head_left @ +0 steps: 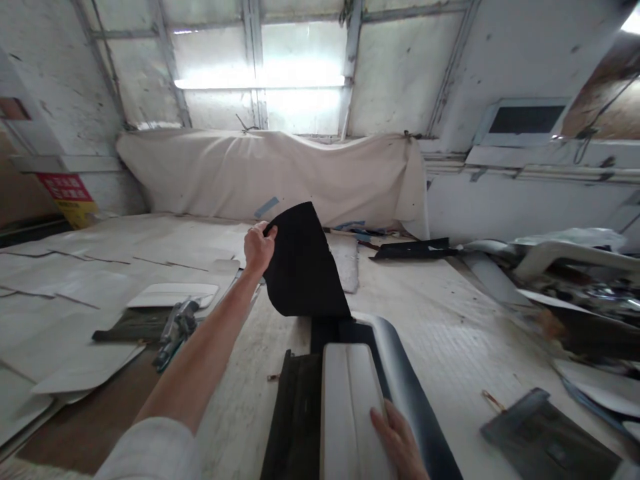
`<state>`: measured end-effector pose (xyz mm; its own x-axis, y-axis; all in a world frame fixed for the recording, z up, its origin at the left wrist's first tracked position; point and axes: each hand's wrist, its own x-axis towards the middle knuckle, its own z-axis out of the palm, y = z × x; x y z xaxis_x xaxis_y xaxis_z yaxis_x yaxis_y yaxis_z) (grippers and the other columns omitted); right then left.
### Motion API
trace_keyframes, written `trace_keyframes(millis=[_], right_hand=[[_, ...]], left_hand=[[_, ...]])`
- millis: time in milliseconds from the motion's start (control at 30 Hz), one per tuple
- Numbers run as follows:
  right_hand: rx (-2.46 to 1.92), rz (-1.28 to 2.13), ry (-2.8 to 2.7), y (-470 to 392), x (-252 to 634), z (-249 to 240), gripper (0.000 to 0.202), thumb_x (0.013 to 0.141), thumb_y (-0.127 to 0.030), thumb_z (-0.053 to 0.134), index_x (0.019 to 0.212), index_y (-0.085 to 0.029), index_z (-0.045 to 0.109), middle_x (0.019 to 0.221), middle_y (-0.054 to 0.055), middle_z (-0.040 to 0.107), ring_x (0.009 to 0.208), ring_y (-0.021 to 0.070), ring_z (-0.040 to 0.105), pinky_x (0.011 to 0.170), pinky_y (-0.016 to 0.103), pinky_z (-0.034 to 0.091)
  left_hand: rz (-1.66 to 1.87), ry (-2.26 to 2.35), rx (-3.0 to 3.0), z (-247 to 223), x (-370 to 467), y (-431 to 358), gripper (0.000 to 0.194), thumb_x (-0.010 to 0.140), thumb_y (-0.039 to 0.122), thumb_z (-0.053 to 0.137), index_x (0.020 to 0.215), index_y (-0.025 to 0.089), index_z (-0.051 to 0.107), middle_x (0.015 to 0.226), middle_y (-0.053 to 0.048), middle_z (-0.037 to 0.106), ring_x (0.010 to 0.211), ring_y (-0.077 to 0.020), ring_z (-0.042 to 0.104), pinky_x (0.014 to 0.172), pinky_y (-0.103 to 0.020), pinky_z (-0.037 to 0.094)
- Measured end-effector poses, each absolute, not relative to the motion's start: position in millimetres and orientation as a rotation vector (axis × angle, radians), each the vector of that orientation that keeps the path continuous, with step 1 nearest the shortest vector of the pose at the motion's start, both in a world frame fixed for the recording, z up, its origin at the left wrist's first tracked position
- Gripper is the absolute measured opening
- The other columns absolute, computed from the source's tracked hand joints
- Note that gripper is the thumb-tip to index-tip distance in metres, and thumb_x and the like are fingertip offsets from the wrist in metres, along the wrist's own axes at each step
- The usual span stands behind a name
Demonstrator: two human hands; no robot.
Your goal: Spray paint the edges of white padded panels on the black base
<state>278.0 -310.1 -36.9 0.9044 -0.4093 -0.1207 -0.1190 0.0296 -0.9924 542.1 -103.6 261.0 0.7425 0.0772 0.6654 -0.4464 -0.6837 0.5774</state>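
Observation:
My left hand is raised ahead of me, thumb and fingers pinching the left edge of a black flexible sheet. The sheet hangs down, its lower right corner reaching a dark panel with a pale rounded rim. On that panel lies a long white padded piece with a seam down its length. My right hand grips the padded piece's right edge, fingertips on its top; the thumb is not clearly visible. Along its left side lies a dark olive piece.
A metal spray-gun-like tool lies left, by another white padded piece and flat white sheets. A second olive piece lies right. Assorted parts are heaped far right. Black strips lie toward the draped cloth.

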Motion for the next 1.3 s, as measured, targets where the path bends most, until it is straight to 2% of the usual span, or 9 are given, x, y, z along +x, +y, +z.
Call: trace_keyframes(millis=[100,267,533,767,1000,1200,1300], right_hand=[[-1.493,-0.271,0.368,-335.3,300.8,-41.2,0.044,0.074,-0.055,0.057,0.091,-0.015,0.062,0.084,0.009,0.068,0.078,0.0249,0.063,0.066,0.031,0.049],[-1.477,-0.301,0.359,-365.7,342.6,-54.6,0.044,0.066,-0.055,0.06,0.079,-0.013,0.062,0.071,0.009,0.067,0.065,0.024,0.062,0.055,0.031,0.047],[-1.651,-0.336,0.536,-391.2,361.5,-64.6,0.03,0.06,-0.042,0.055,0.073,-0.016,0.06,0.064,0.005,0.065,0.061,0.0225,0.062,0.052,0.029,0.045],[-1.886,-0.381,0.723,-409.8,362.2,-74.9,0.032,0.058,-0.032,0.049,0.085,-0.016,0.057,0.069,0.006,0.064,0.065,0.0218,0.061,0.06,0.03,0.045],[-2.059,-0.471,0.765,-404.7,357.2,-78.0,0.051,0.065,-0.032,0.042,0.109,-0.009,0.053,0.079,0.009,0.061,0.073,0.0226,0.059,0.071,0.032,0.043],[-2.168,-0.51,0.797,-395.9,354.0,-77.0,0.046,0.069,-0.024,0.039,0.111,-0.01,0.052,0.083,0.008,0.061,0.079,0.0224,0.058,0.075,0.032,0.043],[-2.238,-0.516,0.827,-394.2,350.4,-67.8,0.044,0.072,-0.021,0.04,0.112,-0.009,0.052,0.09,0.012,0.06,0.088,0.0253,0.056,0.08,0.035,0.042]], left_hand=[[0.896,-0.281,2.182,261.0,538.9,-111.8,0.03,0.081,0.035,0.046,0.091,0.015,0.065,0.09,-0.008,0.068,0.084,-0.0199,0.059,0.076,-0.028,0.042],[0.921,-0.275,2.202,262.7,533.9,-122.2,0.031,0.081,0.034,0.045,0.096,0.014,0.064,0.092,-0.009,0.068,0.086,-0.0206,0.06,0.079,-0.029,0.043],[0.948,-0.27,2.242,262.8,531.1,-131.4,0.032,0.08,0.034,0.046,0.097,0.015,0.064,0.094,-0.008,0.068,0.088,-0.0207,0.06,0.08,-0.03,0.044],[0.952,-0.274,2.263,256.9,532.1,-141.2,0.033,0.08,0.035,0.046,0.097,0.013,0.064,0.092,-0.008,0.068,0.083,-0.0196,0.06,0.079,-0.029,0.044],[0.946,-0.272,2.288,254.5,533.1,-145.3,0.031,0.08,0.036,0.046,0.095,0.016,0.064,0.094,-0.007,0.067,0.083,-0.0195,0.059,0.079,-0.029,0.044],[0.931,-0.27,2.267,253.2,533.6,-143.1,0.032,0.08,0.035,0.045,0.099,0.014,0.063,0.096,-0.007,0.067,0.087,-0.0199,0.059,0.082,-0.03,0.044],[0.921,-0.262,2.26,250.9,536.3,-142.3,0.034,0.08,0.035,0.046,0.101,0.012,0.062,0.097,-0.009,0.066,0.087,-0.0199,0.059,0.081,-0.03,0.043]])
